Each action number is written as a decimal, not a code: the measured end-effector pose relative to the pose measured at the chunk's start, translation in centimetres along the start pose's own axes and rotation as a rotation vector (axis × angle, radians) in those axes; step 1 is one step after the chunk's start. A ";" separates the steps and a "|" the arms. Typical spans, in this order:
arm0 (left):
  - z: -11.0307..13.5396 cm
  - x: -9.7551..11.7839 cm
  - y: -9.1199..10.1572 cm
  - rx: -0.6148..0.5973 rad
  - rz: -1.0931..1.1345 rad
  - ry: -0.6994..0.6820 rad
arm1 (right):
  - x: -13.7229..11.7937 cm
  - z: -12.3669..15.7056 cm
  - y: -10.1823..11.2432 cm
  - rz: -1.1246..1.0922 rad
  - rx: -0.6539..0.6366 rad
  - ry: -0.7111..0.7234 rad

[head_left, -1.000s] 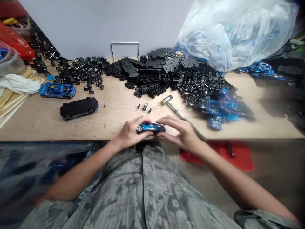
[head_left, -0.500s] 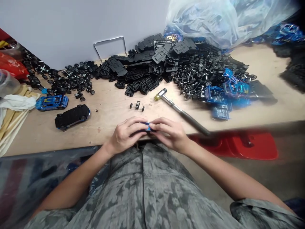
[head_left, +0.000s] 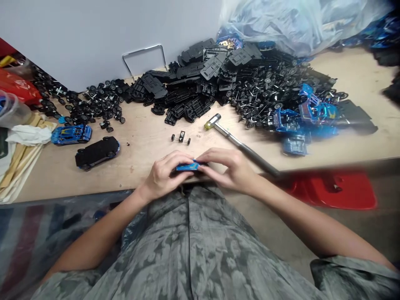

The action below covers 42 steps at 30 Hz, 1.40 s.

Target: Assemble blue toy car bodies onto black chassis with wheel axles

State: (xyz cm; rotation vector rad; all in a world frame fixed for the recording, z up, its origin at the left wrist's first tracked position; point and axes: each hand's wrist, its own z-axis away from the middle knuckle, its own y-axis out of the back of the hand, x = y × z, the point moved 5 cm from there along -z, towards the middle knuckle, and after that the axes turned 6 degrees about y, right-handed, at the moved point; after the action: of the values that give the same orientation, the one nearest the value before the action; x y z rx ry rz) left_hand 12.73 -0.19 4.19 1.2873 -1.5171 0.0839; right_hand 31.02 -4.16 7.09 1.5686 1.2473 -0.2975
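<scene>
Views: one. Head-worn camera, mine, looking forward and down from above my chest. Nearest, along the lower edge: my camouflage shirt [head_left: 193,250]. Close ahead, centre: my left hand [head_left: 164,175] and my right hand [head_left: 229,168]. Middle distance: plywood bench [head_left: 93,183]. Farthest, upper left: grey wall [head_left: 78,33].

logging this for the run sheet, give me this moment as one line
left hand: grips blue toy car | right hand: grips same car | nearby: wheel axle set, small hammer
</scene>
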 end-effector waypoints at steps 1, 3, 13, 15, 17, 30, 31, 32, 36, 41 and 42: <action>0.0 -0.1 0.0 -0.002 0.002 0.009 | -0.1 -0.3 0.1 0.031 -0.054 -0.018; 0.1 -0.2 -0.1 -0.007 0.012 0.020 | -0.4 -1.1 0.0 0.113 -0.194 -0.034; 0.5 -0.8 -0.3 0.065 0.043 -0.010 | -2.6 -3.6 -1.9 0.656 -0.700 0.018; 0.6 -0.9 -0.4 0.073 0.045 -0.015 | -3.0 -3.8 -2.2 0.688 -0.732 0.062; 0.7 -1.1 -0.5 0.073 0.043 -0.001 | -3.2 -4.0 -2.4 0.714 -0.757 0.096; 1.5 -2.3 -0.6 0.150 0.092 0.183 | -4.1 -5.6 -3.5 0.800 -0.891 0.228; 1.5 -2.3 -0.6 0.148 0.095 0.182 | -4.2 -5.7 -3.9 0.792 -0.890 0.256; 1.6 -2.3 -0.6 0.146 0.095 0.182 | -4.3 -5.7 -4.3 0.791 -0.886 0.273; 1.7 -2.2 -0.7 0.149 0.089 0.138 | -4.1 -5.9 -5.4 0.835 -0.879 0.215; 1.7 -2.2 -0.7 0.168 0.092 0.129 | -3.7 -5.7 -4.5 0.730 -0.823 0.103; 1.7 -2.2 -0.7 0.164 0.105 0.139 | -3.7 -5.6 -4.0 0.688 -0.786 0.096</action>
State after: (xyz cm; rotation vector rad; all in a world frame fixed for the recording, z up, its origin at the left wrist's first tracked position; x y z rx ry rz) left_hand 11.75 -0.12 1.47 1.3014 -1.4814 0.3645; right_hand 23.99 -1.99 9.76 1.2083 0.6789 0.6450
